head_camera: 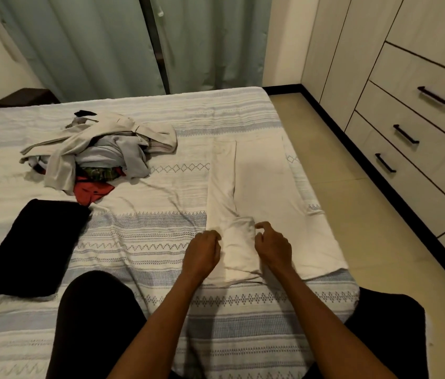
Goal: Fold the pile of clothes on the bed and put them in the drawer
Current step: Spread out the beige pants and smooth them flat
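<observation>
two hands work at the near right part of a bed (161,269) covered in a white spread with pale blue woven bands. beyond its far edge hang grey-green curtains (101,42), and along the right wall stands a light wardrobe with three drawers (418,124), each with a dark bar handle, all closed.

spread flat near the bed's right edge lies a cream garment (267,192), its left side folded lengthwise over the middle, with a smaller flap turned over at the near end. to the far left sits the pile of clothes (98,157), a loose heap of beige and pale grey pieces with a red one and a green plaid one poking out underneath. just in front of that pile, nearer the left edge, a folded black garment (30,247) lies as a neat rectangle.

the left hand (202,253) is clenched at the left edge of the small flap, seemingly gripping the cloth, though the fingertips are hidden beneath the knuckles. the right hand (272,246) rests at the flap's right edge, fingers curled and pinching the fabric near the fold.
</observation>
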The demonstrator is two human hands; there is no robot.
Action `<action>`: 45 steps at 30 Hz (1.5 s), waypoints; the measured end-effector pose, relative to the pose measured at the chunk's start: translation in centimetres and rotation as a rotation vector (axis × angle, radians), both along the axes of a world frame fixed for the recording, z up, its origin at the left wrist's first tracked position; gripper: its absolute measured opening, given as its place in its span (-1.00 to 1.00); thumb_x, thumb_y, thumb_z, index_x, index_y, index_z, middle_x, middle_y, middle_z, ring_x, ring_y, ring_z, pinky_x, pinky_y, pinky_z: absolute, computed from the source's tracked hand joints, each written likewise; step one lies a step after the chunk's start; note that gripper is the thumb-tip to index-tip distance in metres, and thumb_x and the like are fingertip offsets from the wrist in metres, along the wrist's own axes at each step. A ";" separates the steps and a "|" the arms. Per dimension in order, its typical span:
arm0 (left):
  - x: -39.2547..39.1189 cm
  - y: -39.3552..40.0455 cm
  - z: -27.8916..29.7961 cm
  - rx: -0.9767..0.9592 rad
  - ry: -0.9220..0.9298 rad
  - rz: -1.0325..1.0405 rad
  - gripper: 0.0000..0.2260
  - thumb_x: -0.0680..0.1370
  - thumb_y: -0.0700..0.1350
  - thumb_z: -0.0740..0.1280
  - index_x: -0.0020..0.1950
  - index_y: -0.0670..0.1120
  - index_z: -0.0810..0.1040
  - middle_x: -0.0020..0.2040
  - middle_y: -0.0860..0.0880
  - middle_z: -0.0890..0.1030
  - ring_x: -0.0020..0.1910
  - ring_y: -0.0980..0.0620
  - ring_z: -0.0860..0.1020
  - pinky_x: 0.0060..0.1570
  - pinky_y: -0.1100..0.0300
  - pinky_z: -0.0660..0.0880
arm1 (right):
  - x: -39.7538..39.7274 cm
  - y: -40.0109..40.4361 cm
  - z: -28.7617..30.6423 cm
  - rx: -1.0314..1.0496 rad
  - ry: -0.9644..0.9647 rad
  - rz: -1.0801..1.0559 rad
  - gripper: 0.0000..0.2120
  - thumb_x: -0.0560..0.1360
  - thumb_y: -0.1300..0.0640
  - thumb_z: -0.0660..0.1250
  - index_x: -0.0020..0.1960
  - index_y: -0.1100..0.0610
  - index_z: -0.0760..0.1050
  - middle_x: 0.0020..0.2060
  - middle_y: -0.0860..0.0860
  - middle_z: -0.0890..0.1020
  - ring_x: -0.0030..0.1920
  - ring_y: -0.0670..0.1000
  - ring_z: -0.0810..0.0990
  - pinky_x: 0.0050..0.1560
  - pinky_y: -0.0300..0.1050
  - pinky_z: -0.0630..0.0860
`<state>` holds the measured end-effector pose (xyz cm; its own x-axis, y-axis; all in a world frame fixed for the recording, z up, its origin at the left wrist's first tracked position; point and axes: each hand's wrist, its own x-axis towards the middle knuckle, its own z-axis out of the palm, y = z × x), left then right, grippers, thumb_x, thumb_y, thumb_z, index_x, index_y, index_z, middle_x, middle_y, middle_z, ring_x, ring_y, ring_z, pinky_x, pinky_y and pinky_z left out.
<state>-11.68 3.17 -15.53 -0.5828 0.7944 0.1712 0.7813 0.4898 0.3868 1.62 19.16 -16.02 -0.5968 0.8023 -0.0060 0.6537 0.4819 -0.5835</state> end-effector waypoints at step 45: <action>-0.6 0.7 -4.7 -0.320 0.027 -0.190 -0.38 0.64 0.24 -0.26 0.62 -0.02 0.06 0.61 0.02 0.03 0.60 -0.05 0.04 0.53 0.00 -0.10 | 1.1 -2.0 -5.3 0.229 -0.192 0.320 -0.36 0.66 -0.19 -0.12 0.63 0.14 0.06 0.61 0.05 0.09 0.61 0.06 0.07 0.57 0.10 -0.07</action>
